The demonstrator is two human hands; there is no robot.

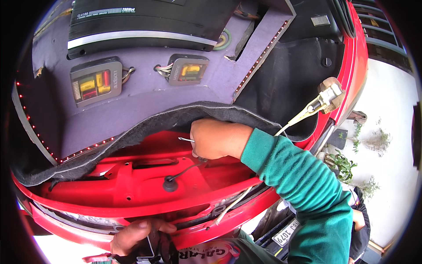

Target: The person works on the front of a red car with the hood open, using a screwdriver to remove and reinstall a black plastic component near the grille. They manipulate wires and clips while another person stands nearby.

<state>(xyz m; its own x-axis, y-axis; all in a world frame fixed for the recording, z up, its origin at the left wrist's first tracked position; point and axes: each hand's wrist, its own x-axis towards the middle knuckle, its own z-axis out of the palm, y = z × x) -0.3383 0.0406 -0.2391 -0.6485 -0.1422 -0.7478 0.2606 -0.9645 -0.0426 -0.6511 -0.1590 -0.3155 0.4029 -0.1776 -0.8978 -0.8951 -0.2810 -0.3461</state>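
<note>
My right hand (215,138), in a green sleeve, is closed over the open rear well of a red car. It grips a thin metal tool (186,139) whose shiny tip sticks out to the left; the rest is hidden in the fist. Below the hand, a dark cable runs to a black rubber grommet (170,184) in the red metal panel (136,187). My left hand (134,236) is low in view, by the car's rear edge. Its thumb and a finger curl over something dark that I cannot make out.
A black amplifier (145,28) and two clear-topped crossover boxes (96,82) (189,69) sit on grey-purple carpet. Dark lining (149,116) is folded along the well. A white cord with a pale fitting (327,94) crosses beneath my right arm. Another person (360,220) is at lower right.
</note>
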